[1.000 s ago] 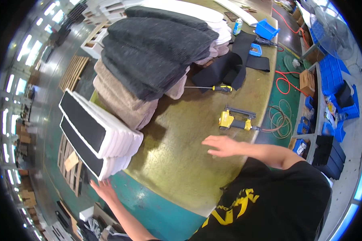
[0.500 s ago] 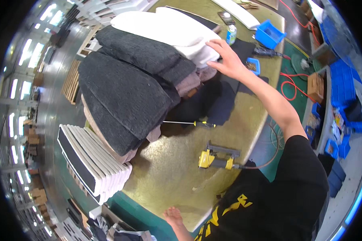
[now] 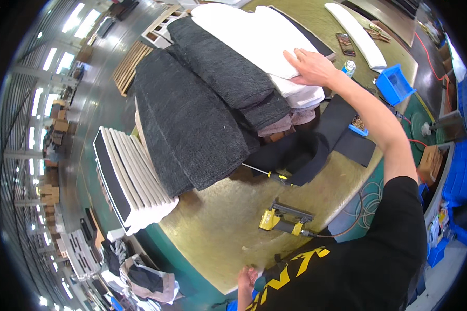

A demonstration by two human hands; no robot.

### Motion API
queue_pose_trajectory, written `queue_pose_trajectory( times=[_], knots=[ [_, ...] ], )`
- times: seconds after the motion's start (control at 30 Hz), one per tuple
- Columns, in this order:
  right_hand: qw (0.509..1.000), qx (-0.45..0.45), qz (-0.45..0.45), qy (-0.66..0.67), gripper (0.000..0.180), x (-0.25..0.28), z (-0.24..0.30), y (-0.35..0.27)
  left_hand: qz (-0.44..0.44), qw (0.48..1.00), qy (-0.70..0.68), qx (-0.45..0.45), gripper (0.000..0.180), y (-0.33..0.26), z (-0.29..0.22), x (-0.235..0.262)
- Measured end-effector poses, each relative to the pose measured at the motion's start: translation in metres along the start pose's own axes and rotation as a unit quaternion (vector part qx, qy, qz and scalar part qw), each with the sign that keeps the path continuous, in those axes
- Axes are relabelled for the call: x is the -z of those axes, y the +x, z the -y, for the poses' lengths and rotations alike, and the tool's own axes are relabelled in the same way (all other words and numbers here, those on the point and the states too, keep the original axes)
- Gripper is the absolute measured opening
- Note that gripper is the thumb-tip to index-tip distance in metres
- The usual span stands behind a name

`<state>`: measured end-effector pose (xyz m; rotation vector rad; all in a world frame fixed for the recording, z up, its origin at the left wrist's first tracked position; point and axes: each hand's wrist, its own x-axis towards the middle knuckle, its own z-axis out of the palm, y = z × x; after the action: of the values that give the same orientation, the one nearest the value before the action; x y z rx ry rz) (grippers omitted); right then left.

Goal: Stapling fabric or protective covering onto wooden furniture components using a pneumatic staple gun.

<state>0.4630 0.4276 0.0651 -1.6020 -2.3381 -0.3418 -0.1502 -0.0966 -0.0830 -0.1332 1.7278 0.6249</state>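
My right hand [image 3: 312, 68] rests on the near end of a white padded piece [image 3: 254, 39], with thumb and fingers apart. Under and beside the white padding lie dark grey, fabric-covered pads [image 3: 192, 119], piled on the table. My left hand [image 3: 247, 277] is low at the table's near edge. Its fingers are loosely bent and hold nothing that I can see. A yellow and black staple gun [image 3: 283, 220] with an air hose lies in front of me, touched by neither hand. Black cloth [image 3: 301, 153] lies beside the pile, partly over a yellow-handled screwdriver [image 3: 276, 176].
A stack of white-edged panels [image 3: 135, 179] stands left of the table [image 3: 207, 243]. At the right are a blue bin [image 3: 395, 84], a small blue tray of fasteners [image 3: 358, 126], a spray can [image 3: 348, 68], a phone [image 3: 346, 44] and a long white strip [image 3: 355, 33].
The view has shifted, so the pile sits farther right. My right hand has come down onto the white padding. My left hand has moved nearer my body, its fingers more bent.
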Motion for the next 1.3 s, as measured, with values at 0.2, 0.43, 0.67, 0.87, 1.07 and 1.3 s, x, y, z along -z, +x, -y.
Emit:
queue_pose_trajectory(
  times=[0.2,0.43,0.67,0.87,1.07,1.3],
  knots=[
    [0.998,0.029,-0.048,-0.016,0.074,-0.005,0.013,0.004,0.021,0.999,0.031,-0.024,0.022,0.006,-0.004,-0.016],
    [0.967,-0.191,-0.083,0.148,0.069,-0.005,0.022,0.028,0.106,0.989,-0.083,-0.053,0.024,0.015,-0.001,-0.021],
    [0.809,-0.415,-0.361,0.207,0.051,0.193,-0.036,-0.009,0.168,0.978,-0.070,-0.098,0.035,0.030,0.026,-0.023],
    [0.661,-0.279,-0.387,0.579,0.044,0.361,-0.044,-0.266,0.210,0.954,0.064,-0.205,0.031,0.031,0.015,-0.026],
    [0.561,-0.418,-0.519,0.491,0.060,0.385,0.162,-0.309,0.316,0.907,-0.081,-0.265,0.071,-0.033,-0.095,0.000],
    [0.710,-0.272,0.015,0.649,0.065,0.164,0.312,-0.292,0.365,0.788,-0.425,-0.255,0.082,-0.030,-0.158,0.158]
  ],
)
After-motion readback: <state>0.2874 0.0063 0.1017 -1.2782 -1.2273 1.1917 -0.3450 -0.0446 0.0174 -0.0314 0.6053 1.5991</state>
